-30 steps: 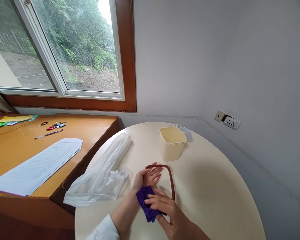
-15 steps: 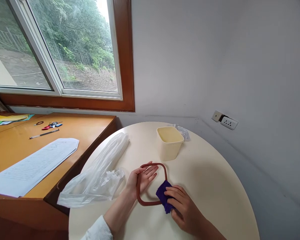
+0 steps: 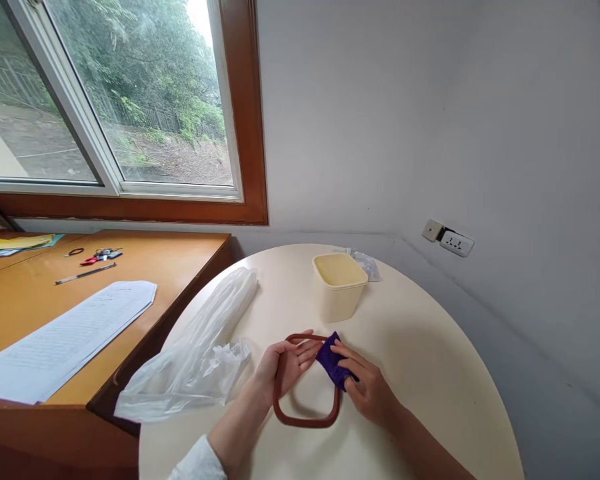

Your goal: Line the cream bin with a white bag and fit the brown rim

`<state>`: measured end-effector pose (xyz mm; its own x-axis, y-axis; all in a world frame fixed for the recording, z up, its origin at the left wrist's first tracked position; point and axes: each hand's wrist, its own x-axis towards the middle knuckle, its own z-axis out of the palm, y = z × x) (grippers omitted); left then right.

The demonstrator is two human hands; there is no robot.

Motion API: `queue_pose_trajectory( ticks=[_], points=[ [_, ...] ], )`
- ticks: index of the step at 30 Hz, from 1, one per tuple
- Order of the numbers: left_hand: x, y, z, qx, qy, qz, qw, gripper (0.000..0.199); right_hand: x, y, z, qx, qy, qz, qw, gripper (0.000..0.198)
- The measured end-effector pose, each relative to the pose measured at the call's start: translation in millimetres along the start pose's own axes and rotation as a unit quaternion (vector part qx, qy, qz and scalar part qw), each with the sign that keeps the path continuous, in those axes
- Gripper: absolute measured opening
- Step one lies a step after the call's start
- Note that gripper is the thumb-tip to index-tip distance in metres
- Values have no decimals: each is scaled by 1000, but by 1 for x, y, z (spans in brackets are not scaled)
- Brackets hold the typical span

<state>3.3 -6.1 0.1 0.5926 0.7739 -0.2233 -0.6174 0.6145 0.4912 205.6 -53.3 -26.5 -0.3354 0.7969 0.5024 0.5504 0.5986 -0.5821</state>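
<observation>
A brown rounded-square ring [image 3: 307,423] is held above the round table [image 3: 430,400]. My left hand [image 3: 273,375] supports its left side, thumb hooked over the rim and fingers stretched out beneath. Bunched in my right hand [image 3: 375,395] is a purple cloth [image 3: 331,360], pressed against the ring's upper right corner. The cloth covers that part of the ring and hides some of my right fingertips. Beyond the ring stands a cream square bin [image 3: 340,303], upright with its mouth uncovered.
A crumpled clear plastic bag [image 3: 195,360] lies along the table's left side. Behind the bin sits a smaller plastic bag [image 3: 369,265]. The wooden desk [image 3: 190,250] at left carries papers [image 3: 80,333], a pen [image 3: 86,273] and keys [image 3: 103,255]. A wall socket [image 3: 457,243] is at right.
My right hand and the purple cloth have slid up along the ring's right side, from its lower right to its upper right corner. The ring has shifted slightly toward me.
</observation>
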Motion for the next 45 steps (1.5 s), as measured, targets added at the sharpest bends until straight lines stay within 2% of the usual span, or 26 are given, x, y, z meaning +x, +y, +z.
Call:
queue_pose_trajectory(
  ticks=[4, 8, 12, 15, 17, 19, 21, 24, 28, 31, 34, 38, 45],
  points=[
    [0, 0, 2, -9, 0, -13, 1000, 36, 18, -6, 7, 51, 39, 27, 998, 27],
    [0, -2, 3, -5, -14, -8, 1000, 38, 37, -15, 14, 145, 72, 67, 985, 25],
    [2, -6, 1, 26, -4, 2, 1000, 39, 49, -16, 22, 278, 101, 171, 940, 25],
    [4, -6, -4, 32, 33, -1, 999, 39, 50, -14, 20, 335, 139, 210, 908, 25],
    [6, -4, -7, 26, 73, 12, 997, 39, 47, -15, 12, 303, 153, 210, 917, 25],
    [7, -3, -10, 16, 106, 35, 994, 39, 41, -18, 1, 226, 131, 198, 945, 23],
    [9, -2, -12, 6, 128, 62, 990, 40, 35, -21, -9, 148, 69, 193, 968, 22],
    [10, -3, -12, -7, 155, 96, 983, 41, 26, -23, -16, 54, -17, 224, 973, 28],
    [10, -6, -9, -13, 164, 120, 979, 43, 17, -20, -8, -45, -61, 264, 962, 35],
    [8, -10, -7, 7, 150, 113, 982, 42, 15, -16, -3, -92, -89, 280, 951, 34],
    [7, -12, -6, 29, 146, 100, 984, 43, 12, -10, -9, -145, -97, 290, 941, 31],
    [7, -13, -6, 41, 168, 91, 981, 41, -5, 9, -37, -192, -97, 328, 920, 26],
    [9, -16, -8, 52, 172, 100, 979, 21, -54, 61, -103, -229, -127, 417, 871, 31]
  ],
)
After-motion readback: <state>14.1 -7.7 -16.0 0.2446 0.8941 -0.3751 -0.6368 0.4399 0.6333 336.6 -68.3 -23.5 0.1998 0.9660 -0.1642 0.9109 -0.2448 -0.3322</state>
